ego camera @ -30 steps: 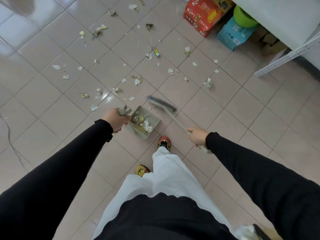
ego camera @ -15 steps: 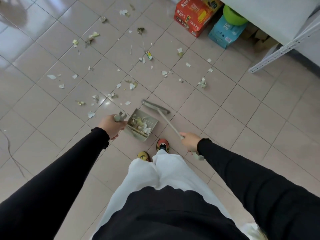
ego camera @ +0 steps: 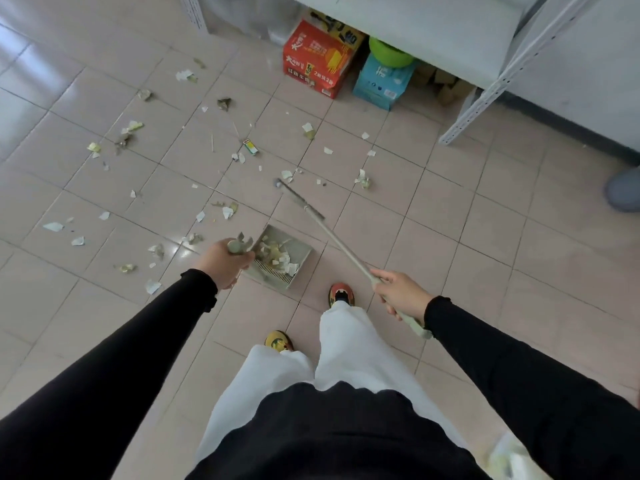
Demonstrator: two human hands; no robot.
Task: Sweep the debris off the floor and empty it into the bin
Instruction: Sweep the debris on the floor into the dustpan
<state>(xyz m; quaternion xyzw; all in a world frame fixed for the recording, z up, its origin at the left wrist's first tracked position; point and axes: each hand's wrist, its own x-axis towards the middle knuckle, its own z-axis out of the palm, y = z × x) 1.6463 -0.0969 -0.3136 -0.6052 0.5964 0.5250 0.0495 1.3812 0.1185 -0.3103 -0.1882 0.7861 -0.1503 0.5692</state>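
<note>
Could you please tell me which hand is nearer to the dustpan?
Left. The left hand grips the dustpan by its handle; the right hand holds the broom, apart to the pan's right.

The broom [ego camera: 346, 251] has left the dustpan [ego camera: 302, 252]. Its brush head [ego camera: 300, 202] lay just across the pan's open mouth a moment ago. It now sits farther out on the floor tiles, more slanted, with its far tip just beside a white paper scrap [ego camera: 286, 174]. The yellow shoe [ego camera: 278, 341], which had drawn up near the red shoe [ego camera: 341, 293], is set back behind it again. A grey rounded object [ego camera: 623, 192] has come into view at the right edge.
</note>
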